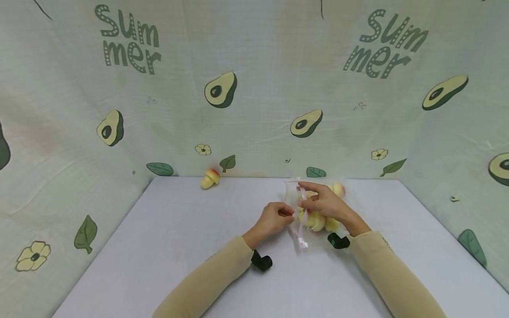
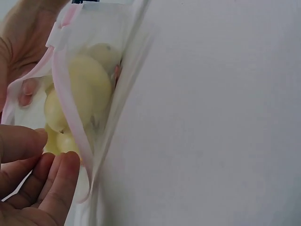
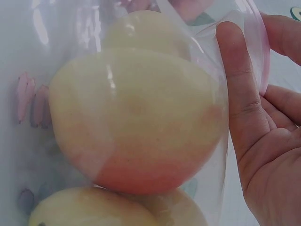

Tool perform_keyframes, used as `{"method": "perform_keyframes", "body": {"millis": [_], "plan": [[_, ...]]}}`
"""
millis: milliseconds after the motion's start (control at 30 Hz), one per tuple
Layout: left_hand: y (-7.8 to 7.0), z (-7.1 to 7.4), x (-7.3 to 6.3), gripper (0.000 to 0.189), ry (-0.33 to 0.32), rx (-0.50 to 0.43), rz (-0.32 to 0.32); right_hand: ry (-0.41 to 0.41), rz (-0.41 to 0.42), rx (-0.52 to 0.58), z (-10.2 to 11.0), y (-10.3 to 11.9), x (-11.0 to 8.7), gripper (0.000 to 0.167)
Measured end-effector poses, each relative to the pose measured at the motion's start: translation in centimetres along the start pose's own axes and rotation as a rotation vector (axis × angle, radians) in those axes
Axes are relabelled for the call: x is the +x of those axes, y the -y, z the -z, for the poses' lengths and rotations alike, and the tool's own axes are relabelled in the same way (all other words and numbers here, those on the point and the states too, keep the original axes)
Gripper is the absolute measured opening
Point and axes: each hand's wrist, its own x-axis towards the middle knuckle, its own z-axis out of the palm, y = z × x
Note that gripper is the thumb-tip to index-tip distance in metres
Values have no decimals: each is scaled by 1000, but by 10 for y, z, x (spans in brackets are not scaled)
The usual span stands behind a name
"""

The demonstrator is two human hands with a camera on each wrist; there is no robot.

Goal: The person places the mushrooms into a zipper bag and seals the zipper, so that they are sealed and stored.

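A clear slider zip bag (image 1: 301, 233) with a pink closure strip (image 2: 68, 99) lies on the right side of the table, its mouth toward the left. Inside are several pale yellow, red-tinged rounded pieces (image 3: 141, 117). My right hand (image 1: 327, 204) reaches over the bag and grips its rim, thumb against the film and fingers beyond the pink edge. At the mouth is my left hand (image 1: 274, 219), fingers bent and thumb apart from them, with nothing visible between. A white slider (image 2: 57, 36) sits at one end of the strip.
A yellow and red mushroom-shaped piece (image 1: 210, 178) lies at the table's back left. The white table (image 1: 191, 238) is bordered by a printed cloth backdrop (image 1: 254, 66) behind and at both sides. Each wrist carries a small black camera.
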Motion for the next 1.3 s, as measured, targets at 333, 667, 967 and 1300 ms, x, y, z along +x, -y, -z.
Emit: {"method": "perform_keyframes", "body": {"millis": [333, 667, 967, 1300], "plan": [[8, 26, -9, 17, -26, 45, -19, -3, -10, -10, -1, 0, 0, 68], [14, 57, -18, 20, -59, 88, -40, -8, 8, -29, 1, -4, -1, 70], [22, 88, -29, 21, -107, 130, -46, -4, 15, -27, 0, -5, -1, 69], [36, 126, -29, 18, -216, 166, -57, -10, 17, -33, -2, -5, -2, 66]]}}
